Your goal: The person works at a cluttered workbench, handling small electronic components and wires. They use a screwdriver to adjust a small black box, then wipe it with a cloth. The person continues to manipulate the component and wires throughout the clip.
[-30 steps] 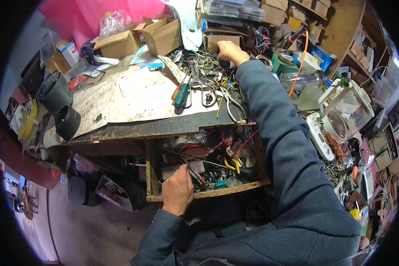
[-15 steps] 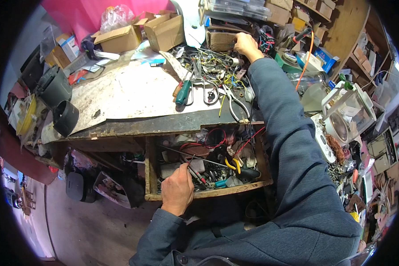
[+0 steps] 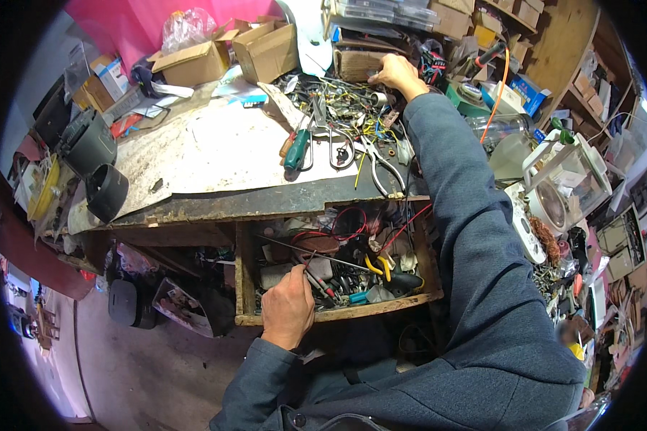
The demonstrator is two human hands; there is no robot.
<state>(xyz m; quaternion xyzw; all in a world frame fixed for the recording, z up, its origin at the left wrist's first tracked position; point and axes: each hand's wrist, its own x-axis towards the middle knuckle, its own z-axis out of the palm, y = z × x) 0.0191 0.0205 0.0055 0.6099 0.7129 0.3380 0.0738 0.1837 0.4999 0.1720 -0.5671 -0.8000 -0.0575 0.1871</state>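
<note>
My left hand (image 3: 287,307) is closed over the front left edge of the open wooden drawer (image 3: 349,312). A thin pointed end shows by its fingertips, but I cannot make out what it is. Inside the drawer lie a long thin metal rod (image 3: 320,256), pliers with yellow handles (image 3: 378,267) and red wires (image 3: 349,210). My right hand (image 3: 400,75) reaches to the back of the bench, by a cardboard box (image 3: 361,65) and above a heap of wires (image 3: 338,100). Its fingers are bent together, with what they pinch too small to name.
On the bench lie a green-handled screwdriver (image 3: 297,149), pliers with pale handles (image 3: 386,172) and a stained white sheet (image 3: 208,147). Dark cylindrical containers (image 3: 106,192) stand at the left. Open cardboard boxes (image 3: 266,54) line the back. Cluttered shelves (image 3: 589,93) crowd the right.
My right hand has shifted slightly left along the cardboard box, its fingertips now further out over the wires. My left hand has stayed at the drawer edge.
</note>
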